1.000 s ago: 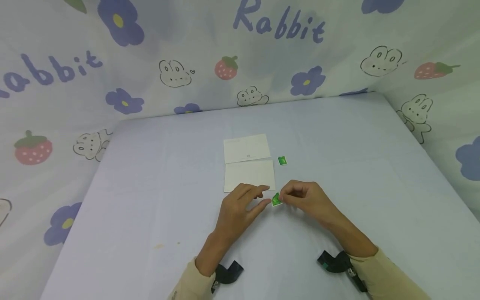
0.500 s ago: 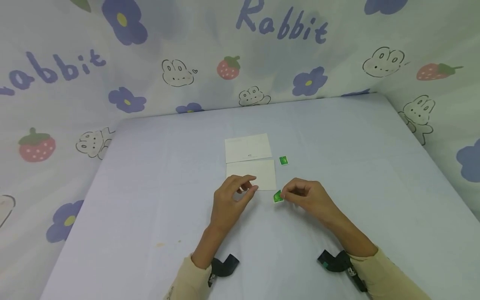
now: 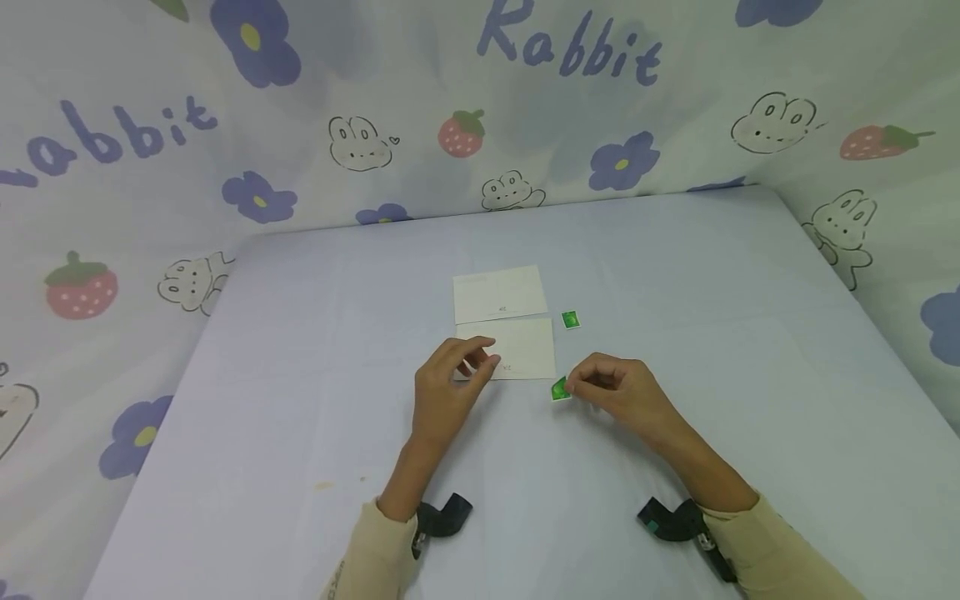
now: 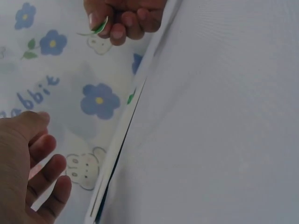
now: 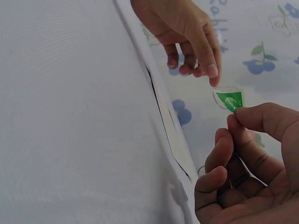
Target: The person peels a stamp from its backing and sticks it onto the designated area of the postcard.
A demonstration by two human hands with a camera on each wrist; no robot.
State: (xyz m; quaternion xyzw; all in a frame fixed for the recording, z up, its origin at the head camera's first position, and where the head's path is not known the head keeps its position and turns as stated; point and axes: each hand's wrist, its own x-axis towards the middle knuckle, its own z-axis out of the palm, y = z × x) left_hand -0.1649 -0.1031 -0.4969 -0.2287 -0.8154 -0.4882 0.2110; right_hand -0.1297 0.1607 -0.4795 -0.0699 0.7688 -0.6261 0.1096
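My right hand (image 3: pixel 622 390) pinches a small green stamp (image 3: pixel 560 389) with a white border between thumb and index finger, above the table. In the right wrist view the held stamp (image 5: pixel 230 99) looks slightly bent. My left hand (image 3: pixel 444 396) holds nothing; its fingers are loosely bent, and it hovers over the left part of the nearer white envelope (image 3: pixel 521 340). A farther white envelope (image 3: pixel 498 293) lies directly behind that one, the two nearly touching. Another green stamp (image 3: pixel 571 319) lies flat to the right of the envelopes.
A white cloth covers the table (image 3: pixel 315 350). Behind it hangs a printed curtain (image 3: pixel 420 83) with rabbits, flowers and strawberries. Small yellowish stains (image 3: pixel 324 485) mark the cloth at the front left. Black wrist cameras (image 3: pixel 444 517) sit on both wrists.
My left hand has drawn away from the held stamp, leftward and slightly forward over the nearer envelope. The right hand keeps its pinch on the stamp and has barely moved.
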